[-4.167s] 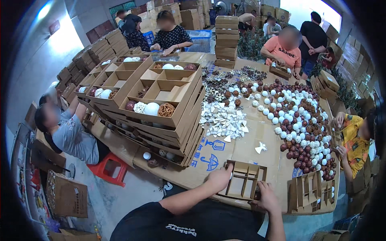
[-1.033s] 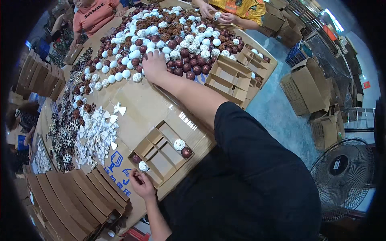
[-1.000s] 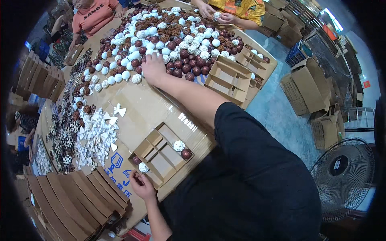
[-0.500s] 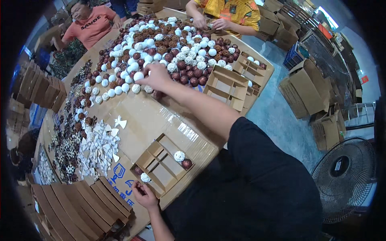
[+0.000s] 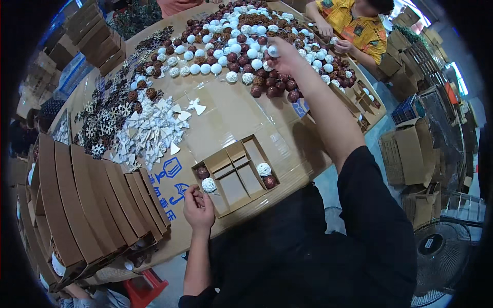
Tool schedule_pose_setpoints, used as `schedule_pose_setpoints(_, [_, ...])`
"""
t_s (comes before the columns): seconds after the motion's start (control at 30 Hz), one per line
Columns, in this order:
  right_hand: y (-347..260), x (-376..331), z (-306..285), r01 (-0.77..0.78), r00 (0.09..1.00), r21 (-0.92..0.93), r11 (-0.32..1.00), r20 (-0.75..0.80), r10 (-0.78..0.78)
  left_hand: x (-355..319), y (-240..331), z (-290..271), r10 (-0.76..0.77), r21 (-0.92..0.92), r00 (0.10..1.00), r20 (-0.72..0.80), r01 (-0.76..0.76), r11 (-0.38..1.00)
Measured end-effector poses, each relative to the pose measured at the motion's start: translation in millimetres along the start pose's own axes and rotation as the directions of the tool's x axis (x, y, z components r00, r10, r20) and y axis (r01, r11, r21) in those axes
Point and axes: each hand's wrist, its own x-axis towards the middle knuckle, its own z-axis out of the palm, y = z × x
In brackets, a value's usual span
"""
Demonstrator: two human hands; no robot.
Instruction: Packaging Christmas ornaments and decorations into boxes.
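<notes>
Over the ball pile, my right hand is reached out with its fingers bent around a white ball. White, dark red and brown woven balls lie around it. A shallow cardboard tray with dividers sits near the table's front edge. At its left end are a dark red ball and a white woven ball; at its right end, another white woven ball and dark red ball. My left hand, fingers curled, rests against the tray's left wall; its fingertips are partly hidden.
White angel-shaped pieces and snowflakes are heaped left of the tray. Stacked cardboard trays crowd the near left. Across the table a person in a yellow shirt works beside more divided trays. A fan stands lower right.
My right hand has moved to the right across the pile. The view has shifted, so the tray appears farther right. My left hand remains beside the tray's left end.
</notes>
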Motion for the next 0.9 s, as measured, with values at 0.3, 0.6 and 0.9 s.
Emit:
schedule_pose_setpoints(0.3, [56.5, 46.3, 36.9, 0.091, 0.92, -0.977, -0.195, 0.157, -0.359, -5.4, -3.7, -8.4, -0.161, 0.074, 0.987, -0.004, 0.161, 0.984])
schedule_pose_setpoints(0.6, [0.0, -112.4, 108.4, 0.419, 0.702, -0.857, 0.301, 0.095, -0.706, -7.4, 12.9, -18.4, -0.131, 0.053, 0.991, -0.009, 0.132, 0.99])
schedule_pose_setpoints(0.9, [147.1, -256.2, 173.7, 0.452, 0.766, -0.733, 0.508, 0.611, 0.201, -7.8, -7.2, -3.3, -0.022, -0.291, 0.967, -0.253, -0.054, 0.955])
